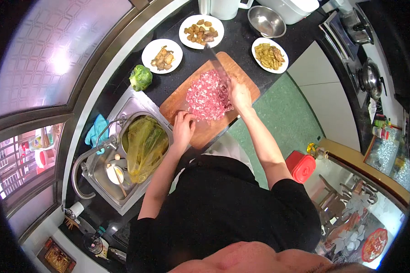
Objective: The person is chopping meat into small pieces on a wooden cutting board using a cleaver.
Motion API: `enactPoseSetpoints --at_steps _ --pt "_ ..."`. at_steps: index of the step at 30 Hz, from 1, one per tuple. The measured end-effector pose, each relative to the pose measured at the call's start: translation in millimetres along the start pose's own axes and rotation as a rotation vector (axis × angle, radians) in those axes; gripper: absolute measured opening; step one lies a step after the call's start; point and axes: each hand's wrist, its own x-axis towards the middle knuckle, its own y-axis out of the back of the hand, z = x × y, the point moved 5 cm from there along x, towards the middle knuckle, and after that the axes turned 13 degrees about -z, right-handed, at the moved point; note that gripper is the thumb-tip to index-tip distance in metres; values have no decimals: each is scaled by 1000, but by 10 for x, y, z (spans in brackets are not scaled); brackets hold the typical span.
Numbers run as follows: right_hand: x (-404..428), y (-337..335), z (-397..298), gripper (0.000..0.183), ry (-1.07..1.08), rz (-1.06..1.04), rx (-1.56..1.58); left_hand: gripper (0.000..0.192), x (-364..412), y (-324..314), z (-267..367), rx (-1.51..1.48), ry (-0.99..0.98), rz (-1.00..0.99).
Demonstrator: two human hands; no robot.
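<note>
A mound of minced raw meat (206, 97), pink with pale bits of fat, lies spread over a wooden cutting board (177, 97). My right hand (240, 94) grips a kitchen knife (216, 60) at the meat's right side. The blade slants up and away over the far part of the board, blurred, and the handle is hidden inside my fist. At the near left of the meat, my left hand (183, 128) rests on the board with its fingertips near the edge of the mound. I see nothing held in it.
Plates of cooked food (162, 56) stand beyond the board, near a broccoli head (140, 77) and a steel bowl (266, 21). Left is a steel sink (99, 177) with a yellow plastic bag (145, 146) and a curved faucet (77, 170). A red lidded bin (301, 166) stands at right.
</note>
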Motion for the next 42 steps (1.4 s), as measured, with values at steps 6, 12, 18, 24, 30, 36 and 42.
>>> enactPoseSetpoints --at_steps 6,12,18,24,30,36,42 --pt "104 -64 395 30 -87 -16 93 25 30 -26 10 -4 4 -18" --pt "-355 -46 1063 24 -288 -124 1062 23 -78 31 -77 -36 13 32" --pt "-697 -533 1327 21 -344 -152 1221 22 -58 -18 -118 -25 -19 -7" --pt "-730 -396 352 25 -71 119 291 27 36 93 10 -53 -53 50" --pt "-834 -362 -431 20 58 -26 -12 28 33 164 12 -112 -64 135" --pt "-849 -69 -752 20 143 218 138 24 -127 231 -148 -83 -32 162" --pt "-449 -552 -508 16 73 -33 -27 20 -152 187 -206 -127 -45 157"
